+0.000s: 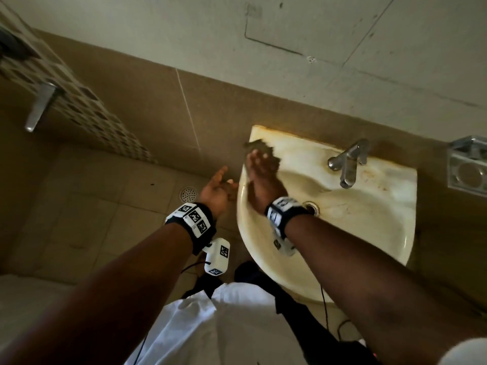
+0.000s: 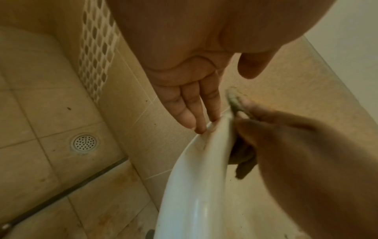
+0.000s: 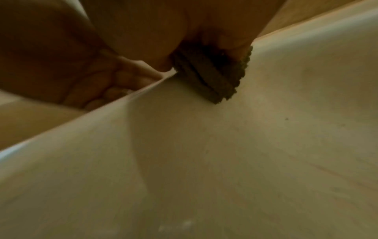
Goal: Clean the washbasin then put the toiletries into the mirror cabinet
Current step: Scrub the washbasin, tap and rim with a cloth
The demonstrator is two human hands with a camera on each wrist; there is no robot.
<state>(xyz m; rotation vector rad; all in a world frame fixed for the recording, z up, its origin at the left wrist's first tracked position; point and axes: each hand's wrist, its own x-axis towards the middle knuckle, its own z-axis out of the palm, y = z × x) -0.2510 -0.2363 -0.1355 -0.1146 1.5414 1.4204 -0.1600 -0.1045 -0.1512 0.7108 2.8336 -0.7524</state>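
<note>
Ceramic washbasin (image 1: 369, 227) fills the right-wrist view, blurred and dim, its drain and tap out of frame there. Most of the dark scouring pad (image 1: 266, 151) is hidden under the right hand (image 1: 259, 175), whose fingers lie over it and press it against the basin's left rear rim; whether they curl round it is unclear. The left hand (image 1: 217, 191) is outside the rim, its straight fingers (image 2: 201, 119) touching the basin's outer wall.
</note>
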